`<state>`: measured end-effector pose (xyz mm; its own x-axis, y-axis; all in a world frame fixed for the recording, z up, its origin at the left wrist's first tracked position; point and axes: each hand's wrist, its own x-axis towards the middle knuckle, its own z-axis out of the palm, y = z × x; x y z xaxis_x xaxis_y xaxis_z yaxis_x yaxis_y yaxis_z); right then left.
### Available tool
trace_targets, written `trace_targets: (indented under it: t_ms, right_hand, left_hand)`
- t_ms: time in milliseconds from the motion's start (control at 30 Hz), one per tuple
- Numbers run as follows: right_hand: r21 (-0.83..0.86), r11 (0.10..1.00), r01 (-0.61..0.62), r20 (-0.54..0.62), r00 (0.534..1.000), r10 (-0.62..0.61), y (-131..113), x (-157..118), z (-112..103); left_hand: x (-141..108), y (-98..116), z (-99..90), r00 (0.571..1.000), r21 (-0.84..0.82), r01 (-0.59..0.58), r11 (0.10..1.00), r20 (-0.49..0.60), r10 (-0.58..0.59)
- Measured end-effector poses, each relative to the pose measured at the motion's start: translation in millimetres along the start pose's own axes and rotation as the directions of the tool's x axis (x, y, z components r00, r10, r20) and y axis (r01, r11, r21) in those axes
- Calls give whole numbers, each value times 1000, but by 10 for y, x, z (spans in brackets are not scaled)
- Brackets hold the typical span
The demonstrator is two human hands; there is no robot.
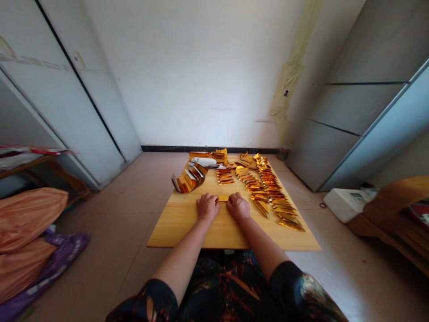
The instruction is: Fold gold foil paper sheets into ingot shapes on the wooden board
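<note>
Before a white wall [201,80] there is one wooden board [181,223]; its surface runs from the fingers to the near edge. One gold foil piece [223,198] is between the two hands, its long axis going left to right. The left hand [207,207] and the right hand [238,206] each pinch one end, fingers bent. Beyond the left fingers stands one curled foil stack [191,178]; beyond and right of the right fingers, folded foil pieces [283,202] overlap too much for exact count.

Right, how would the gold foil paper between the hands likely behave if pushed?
The gold foil paper is probably light, looking small and thin. Its shiny face may slide easily over the wooden board. Pressing probably leaves creases, as the folded gold pieces show.
</note>
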<state>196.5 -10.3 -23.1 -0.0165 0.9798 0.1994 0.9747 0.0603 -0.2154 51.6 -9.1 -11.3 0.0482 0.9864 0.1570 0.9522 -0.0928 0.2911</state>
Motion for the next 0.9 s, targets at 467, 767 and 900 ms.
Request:
trace_targets:
  t_ms: [467, 767, 900]
  right_hand:
    - [-98, 955, 278, 112, 957, -267, 39, -60, -149]
    - [-143, 961, 238, 73, 971, -229, 55, -147, -172]
    - [-147, 961, 233, 77, 972, -224, 76, -154, -182]
  left_hand:
    - [-77, -87, -56, 988, 94, -153, 984, -10, 154]
    - [32, 33, -52, 1000, 47, 23, 999, 0, -23]
    - [89, 136, 20, 995, 21, 93, 995, -43, -92]
